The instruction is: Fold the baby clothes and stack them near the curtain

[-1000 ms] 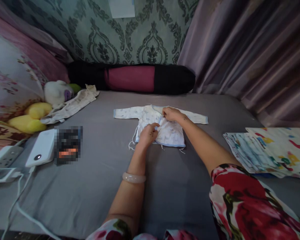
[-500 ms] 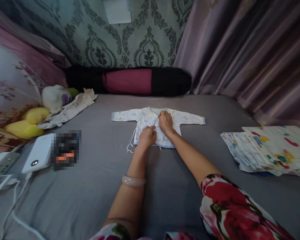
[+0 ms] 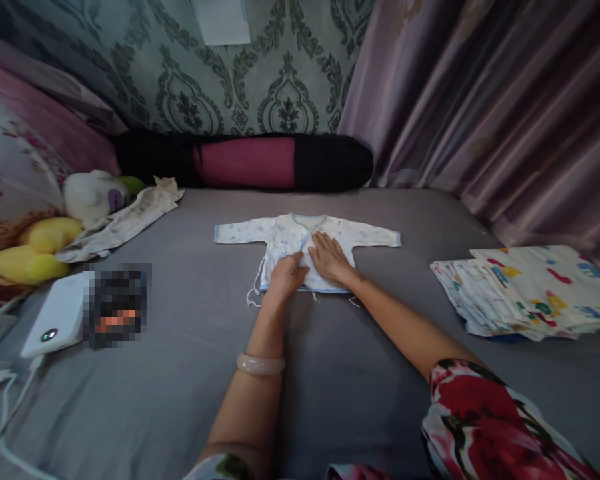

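Note:
A small white baby shirt [image 3: 286,235] with blue trim and a faint print lies spread on the grey sheet, both sleeves stretched out to the sides. White tie strings hang from its lower edge and left side. My right hand [image 3: 330,258] rests flat on the right half of the front, fingers extended. On the lower left part of the front lies my left hand [image 3: 289,275], its fingers extended against the cloth with the thumb pointing right. Part of the shirt's front is hidden under both hands.
At the right lies a stack of folded printed cloths [image 3: 545,290]. To the left are a white power bank [image 3: 60,313] with cables, a blurred-out object [image 3: 117,307], yellow and white plush toys [image 3: 93,197] and a crumpled garment [image 3: 130,220]. A long black-and-maroon bolster [image 3: 245,161] lies along the wall.
My right hand has gone from closed fingers at the neckline to lying flat on the front, slightly lower. My left hand's fingers have straightened somewhat. The whole view has shifted slightly.

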A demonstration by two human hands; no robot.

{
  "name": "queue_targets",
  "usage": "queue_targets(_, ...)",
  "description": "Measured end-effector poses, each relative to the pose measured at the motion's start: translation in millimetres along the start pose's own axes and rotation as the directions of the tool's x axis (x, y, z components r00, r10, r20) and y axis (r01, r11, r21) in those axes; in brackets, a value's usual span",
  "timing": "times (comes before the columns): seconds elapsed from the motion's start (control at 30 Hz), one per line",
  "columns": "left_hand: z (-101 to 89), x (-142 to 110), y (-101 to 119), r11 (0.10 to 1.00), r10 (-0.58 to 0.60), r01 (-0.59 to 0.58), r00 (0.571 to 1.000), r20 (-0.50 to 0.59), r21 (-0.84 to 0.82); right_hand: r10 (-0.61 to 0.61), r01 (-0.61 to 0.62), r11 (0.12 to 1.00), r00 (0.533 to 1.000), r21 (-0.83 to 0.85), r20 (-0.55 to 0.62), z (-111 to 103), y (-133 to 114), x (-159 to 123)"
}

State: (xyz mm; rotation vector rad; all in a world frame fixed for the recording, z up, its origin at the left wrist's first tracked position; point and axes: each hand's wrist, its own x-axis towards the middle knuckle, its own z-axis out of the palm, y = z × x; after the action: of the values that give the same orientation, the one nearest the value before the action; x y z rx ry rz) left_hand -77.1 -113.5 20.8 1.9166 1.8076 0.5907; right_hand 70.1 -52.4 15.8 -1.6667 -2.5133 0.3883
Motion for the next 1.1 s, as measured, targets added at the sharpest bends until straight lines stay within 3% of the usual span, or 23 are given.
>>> queue_targets(0.33,-2.2,3,-3,0.999,-0.022,0.023,0.998,0.061,-0.028,0.066,-0.071,0.994,0.996,-0.083,-0.063,-9,28,65)
queue_targets(0.5,-5.8,4,-2,0.998,-0.036,0.041,0.995,0.091,-0.044,0.057,-0.064,0.995,0.994,-0.074,-0.094,-12,32,77)
queue_targets(0.63,-7.4,5,-2,0.998,-0.031,0.035,0.996,0.084,-0.049,-0.007,0.003,0.997,0.998,-0.072,-0.055,-11,29,59)
queue_targets(0.87,-5.4,6,-4,0.996,-0.06,0.064,0.996,0.063,-0.066,-0.102,0.103,0.992,0.995,-0.078,0.015,-9,21,-8)
queue_targets(1.1,0.7,1,-5,0.995,-0.044,0.041,0.998,-0.038,-0.093,-0.148,0.15,0.983,0.989,-0.111,0.024,-4,11,-64)
